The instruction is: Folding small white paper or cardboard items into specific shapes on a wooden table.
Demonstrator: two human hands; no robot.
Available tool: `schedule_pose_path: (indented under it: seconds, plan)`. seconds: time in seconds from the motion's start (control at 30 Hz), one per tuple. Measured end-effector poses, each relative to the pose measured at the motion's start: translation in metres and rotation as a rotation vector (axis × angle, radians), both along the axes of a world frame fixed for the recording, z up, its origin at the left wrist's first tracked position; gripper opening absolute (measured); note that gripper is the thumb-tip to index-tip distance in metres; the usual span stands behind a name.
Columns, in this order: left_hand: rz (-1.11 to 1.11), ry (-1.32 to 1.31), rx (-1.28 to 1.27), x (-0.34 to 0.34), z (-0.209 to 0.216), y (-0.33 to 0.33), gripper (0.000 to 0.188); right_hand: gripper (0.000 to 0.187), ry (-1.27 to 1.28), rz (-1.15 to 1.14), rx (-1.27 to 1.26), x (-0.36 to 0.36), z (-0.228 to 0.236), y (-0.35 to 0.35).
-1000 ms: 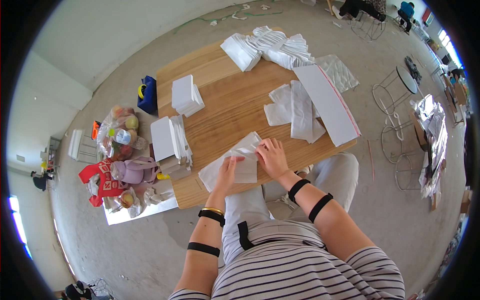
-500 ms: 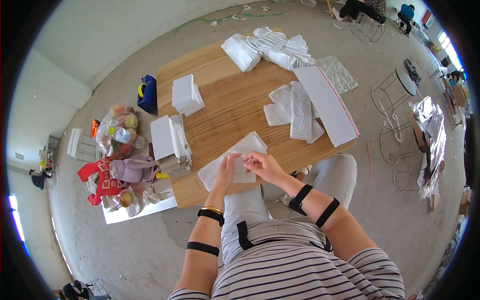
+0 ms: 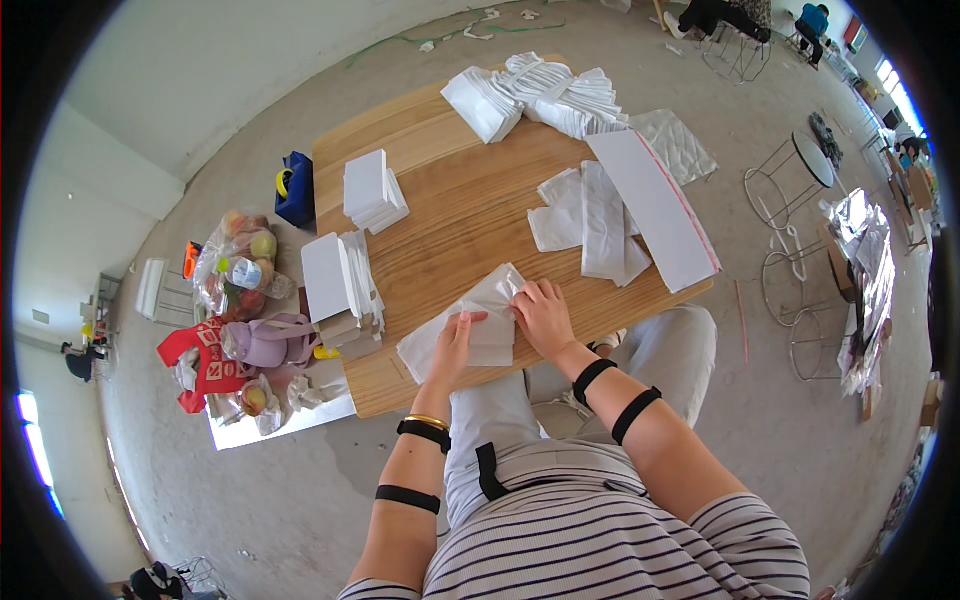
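A thin white plastic bag (image 3: 490, 345) lies flat and slightly slanted at the near edge of the wooden table. My left hand (image 3: 455, 342) rests on its middle, fingers stretched out over the film. At the bag's right edge my right hand (image 3: 543, 315) is closed, with bent fingers pinching the film near its upper corner. The bag is creased between the two hands. Just beyond to the right, several loose white bags (image 3: 603, 220) overlap beside a long white box (image 3: 655, 205) with a red edge line.
Stacks of white boxes (image 3: 368, 185) and white cards (image 3: 325, 275) stand on the table's left side. Bundled white bags (image 3: 545, 95) lie at the far edge. Left of the table are fruit in a clear bag (image 3: 245, 250), a red bag (image 3: 205, 365) and a blue tape dispenser (image 3: 295, 190).
My right hand has moved right and slightly up, away from the left, onto the bag's right edge. The bag's upper right part is now pulled and creased. My left hand has barely shifted.
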State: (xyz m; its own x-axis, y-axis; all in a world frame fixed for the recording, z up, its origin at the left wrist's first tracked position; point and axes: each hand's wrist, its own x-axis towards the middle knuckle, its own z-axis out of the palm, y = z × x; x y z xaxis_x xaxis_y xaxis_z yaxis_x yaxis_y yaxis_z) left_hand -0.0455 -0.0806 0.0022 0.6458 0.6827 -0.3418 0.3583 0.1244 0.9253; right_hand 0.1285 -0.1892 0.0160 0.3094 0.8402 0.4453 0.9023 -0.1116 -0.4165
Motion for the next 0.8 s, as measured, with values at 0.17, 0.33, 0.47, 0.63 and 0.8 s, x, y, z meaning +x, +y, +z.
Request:
schedule_pose_path:
  seconds: [0.17, 0.33, 0.47, 0.63, 0.8]
  plan:
    - [0.01, -0.021, -0.033, -0.001, -0.006, 0.001, 0.058, 0.008, 0.054, -0.012, 0.07, -0.003, 0.002, 0.0]
    - [-0.012, -0.043, 0.057, -0.002, -0.011, 0.002, 0.059, 0.013, 0.279, 0.002, 0.076, -0.01, 0.003, 0.001]
    - [-0.022, -0.052, 0.053, -0.005, -0.011, 0.004, 0.06, 0.03, 0.725, -0.148, 0.25, -0.017, 0.004, 0.013]
    - [0.011, 0.008, 0.0, 0.005, 0.016, -0.006, 0.055, 0.026, 1.037, -0.249, 0.208, -0.003, -0.006, 0.016]
    - [0.134, -0.067, -0.007, 0.006, 0.024, -0.012, 0.054, 0.013, 0.778, 0.039, 0.025, -0.01, 0.015, 0.001]
